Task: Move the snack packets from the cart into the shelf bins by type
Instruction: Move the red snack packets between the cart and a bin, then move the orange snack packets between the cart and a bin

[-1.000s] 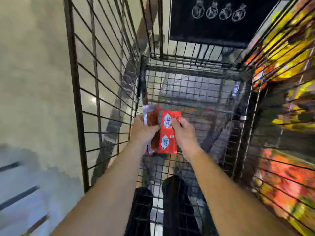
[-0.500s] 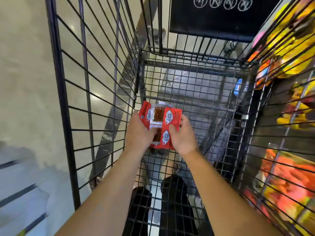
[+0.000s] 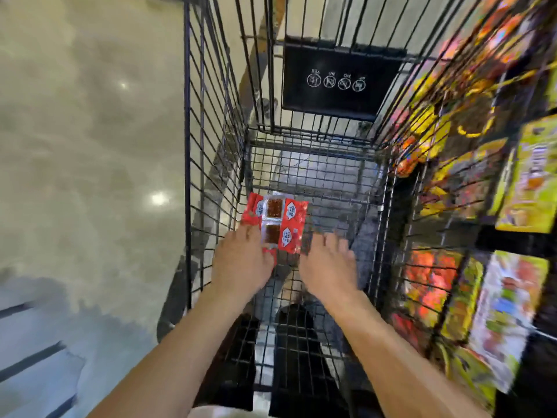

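Head view, looking down into the cart.

1. Cart (image 3: 187, 146): black wire basket standing on a glossy pale floor (image 3: 90, 146). A black sign (image 3: 340, 76) with four white round icons hangs on the far wall.
2. Snack packets (image 3: 275, 223): a cluster of red packets with white labels and clear windows showing brown contents. The cluster sits inside the cart, raised above the wire bottom, near the left wall.
3. Left hand (image 3: 241, 263): grasping the snack packets by their lower left edge.
4. Right hand (image 3: 328, 267): released, fingers extended and spread, holding nothing. It is just beside the lower right edge of the packets. Motion blur hides whether it touches them.
5. Shelf (image 3: 512, 242): just beside the cart's right wall, carrying blurred yellow, orange and green packets (image 3: 434, 279).
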{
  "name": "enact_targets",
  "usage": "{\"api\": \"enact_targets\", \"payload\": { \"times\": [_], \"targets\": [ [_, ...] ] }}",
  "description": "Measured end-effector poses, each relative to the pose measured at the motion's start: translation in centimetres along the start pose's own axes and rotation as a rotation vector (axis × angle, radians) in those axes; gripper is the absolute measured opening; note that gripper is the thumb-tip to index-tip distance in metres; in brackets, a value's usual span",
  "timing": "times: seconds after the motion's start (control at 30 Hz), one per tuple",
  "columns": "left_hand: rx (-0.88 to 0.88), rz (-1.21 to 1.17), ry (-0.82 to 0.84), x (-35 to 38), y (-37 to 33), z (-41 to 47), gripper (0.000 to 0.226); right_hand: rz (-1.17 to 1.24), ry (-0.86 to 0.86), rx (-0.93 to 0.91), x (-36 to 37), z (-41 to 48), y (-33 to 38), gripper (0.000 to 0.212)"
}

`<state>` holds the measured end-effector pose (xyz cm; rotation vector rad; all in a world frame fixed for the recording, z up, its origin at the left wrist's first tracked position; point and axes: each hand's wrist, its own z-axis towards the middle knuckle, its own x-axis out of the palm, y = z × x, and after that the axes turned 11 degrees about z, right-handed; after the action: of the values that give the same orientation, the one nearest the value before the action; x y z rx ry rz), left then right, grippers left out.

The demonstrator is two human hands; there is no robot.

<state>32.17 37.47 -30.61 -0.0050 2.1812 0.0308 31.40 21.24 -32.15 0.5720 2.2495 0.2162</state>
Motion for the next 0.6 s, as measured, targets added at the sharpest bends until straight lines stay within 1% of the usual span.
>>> {"api": "enact_targets", "payload": {
  "times": [0.1, 0.17, 0.3, 0.37, 0.43, 0.6],
  "targets": [
    [0.068, 0.034, -0.029, -2.9, 0.7, -4.2, 0.040, -0.122, 0.033, 0.045, -1.9, -4.9, 0.4, 0.049],
    [0.105, 0.061, -0.065, -4.8, 1.6, -6.9, 0.041, -0.175, 0.010, 0.058, -2.7, -8.5, 0.8, 0.053],
    [0.175, 0.136, -0.100, -8.4, 4.4, -12.2, 0.048, -0.145, -0.102, 0.119, -3.7, -16.1, 2.6, 0.050],
    [0.199, 0.159, -0.131, -9.9, 6.1, -14.7, 0.045, -0.136, -0.164, 0.141, -3.8, -19.7, 3.8, 0.049],
    [0.231, 0.194, -0.195, -10.9, 8.0, -17.0, 0.038, -0.131, -0.236, 0.158, -3.6, -23.1, 5.1, 0.050],
    [0.329, 0.279, -0.304, -13.0, 11.3, -21.3, 0.035, -0.089, -0.373, 0.211, -2.0, -30.8, 7.7, 0.052]
  ]
}}
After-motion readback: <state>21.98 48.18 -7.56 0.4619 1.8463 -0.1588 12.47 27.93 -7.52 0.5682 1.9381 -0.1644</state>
